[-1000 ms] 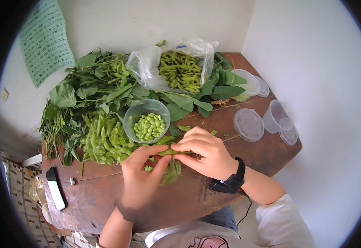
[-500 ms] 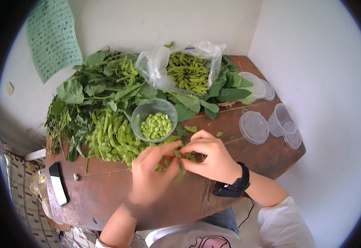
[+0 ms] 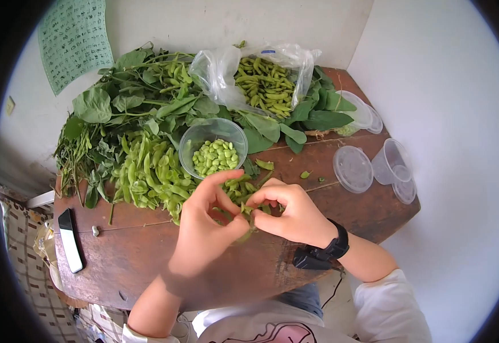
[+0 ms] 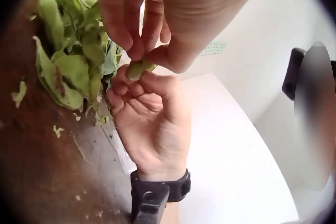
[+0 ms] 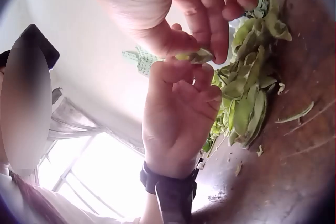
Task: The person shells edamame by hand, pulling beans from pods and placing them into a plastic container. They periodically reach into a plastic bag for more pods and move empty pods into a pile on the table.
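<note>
Both hands meet over the near side of the pod pile, around one small green soybean pod [image 4: 137, 70]. The left hand [image 3: 206, 223] pinches it with the thumb and a finger, its index finger lifted away in the head view. From the other side, the right hand [image 3: 295, 214] grips the pod between thumb and fingertips. Fingers cover much of the pod in the head view. Just beyond the hands stands a clear plastic bowl [image 3: 185, 150] with shelled green beans [image 3: 215, 156] in it. A heap of green pods [image 3: 146, 177] lies left of the bowl.
Leafy bean stalks [image 3: 129, 103] cover the back of the wooden table [image 3: 118, 251]. Among them sits a plastic bag [image 3: 218, 71] of pods. Clear lids [image 3: 353, 169] and a plastic cup [image 3: 384, 163] stand at right. A phone [image 3: 71, 243] lies at the left edge.
The hands stay together at the pod. The left index finger has lifted away from it and stretched out toward the bowl. The head view has shifted slightly.
</note>
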The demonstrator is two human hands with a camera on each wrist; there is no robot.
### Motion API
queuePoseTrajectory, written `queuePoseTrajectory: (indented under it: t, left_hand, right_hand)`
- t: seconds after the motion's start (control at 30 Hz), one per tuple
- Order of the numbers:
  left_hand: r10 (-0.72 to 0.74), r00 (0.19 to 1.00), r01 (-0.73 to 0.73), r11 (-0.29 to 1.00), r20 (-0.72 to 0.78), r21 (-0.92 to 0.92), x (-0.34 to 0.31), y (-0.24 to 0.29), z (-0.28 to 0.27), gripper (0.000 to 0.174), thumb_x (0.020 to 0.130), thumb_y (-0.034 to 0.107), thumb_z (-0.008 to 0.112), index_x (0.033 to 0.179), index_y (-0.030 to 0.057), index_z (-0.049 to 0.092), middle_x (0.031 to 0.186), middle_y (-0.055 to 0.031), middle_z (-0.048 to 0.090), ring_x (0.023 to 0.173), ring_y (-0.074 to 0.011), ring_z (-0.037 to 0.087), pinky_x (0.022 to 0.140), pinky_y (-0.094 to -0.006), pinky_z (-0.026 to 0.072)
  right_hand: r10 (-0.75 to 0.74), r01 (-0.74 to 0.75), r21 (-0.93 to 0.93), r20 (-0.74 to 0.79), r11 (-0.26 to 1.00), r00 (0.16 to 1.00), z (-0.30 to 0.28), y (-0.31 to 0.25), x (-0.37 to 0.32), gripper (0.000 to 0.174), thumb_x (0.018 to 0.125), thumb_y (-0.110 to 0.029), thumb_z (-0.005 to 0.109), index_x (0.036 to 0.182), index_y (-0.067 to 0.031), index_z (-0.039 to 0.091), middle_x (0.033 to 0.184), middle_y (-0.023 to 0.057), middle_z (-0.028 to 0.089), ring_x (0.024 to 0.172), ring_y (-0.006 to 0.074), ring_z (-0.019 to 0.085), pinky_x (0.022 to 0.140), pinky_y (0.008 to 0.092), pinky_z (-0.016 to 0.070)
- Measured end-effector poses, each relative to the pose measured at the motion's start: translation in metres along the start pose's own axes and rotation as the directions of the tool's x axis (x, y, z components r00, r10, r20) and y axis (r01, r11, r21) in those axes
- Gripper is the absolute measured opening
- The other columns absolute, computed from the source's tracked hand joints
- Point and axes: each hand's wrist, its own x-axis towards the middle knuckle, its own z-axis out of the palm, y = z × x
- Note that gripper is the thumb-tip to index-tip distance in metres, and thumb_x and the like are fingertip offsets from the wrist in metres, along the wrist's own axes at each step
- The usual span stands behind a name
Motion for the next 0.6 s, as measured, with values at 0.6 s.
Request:
queuePoseTrajectory:
  t: [0.6]
  left_hand:
    - [-0.248, 0.940, 0.335, 0.794, 0.233, -0.507, 0.003, 0.007, -0.014, 0.038, 0.085, -0.004, 0.062, 0.123, 0.0020, 0.057, 0.089, -0.0008, 0.059, 0.081, -0.0108, 0.063, 0.066, -0.0243, 0.0521]
  right_hand:
    - [0.177, -0.321, 0.540, 0.301, 0.778, 0.937, -0.014, -0.007, 0.007, 0.023, 0.100, -0.015, 0.060, 0.113, 0.0029, 0.065, 0.095, 0.0016, 0.066, 0.083, 0.0067, 0.058, 0.075, 0.0234, 0.0467]
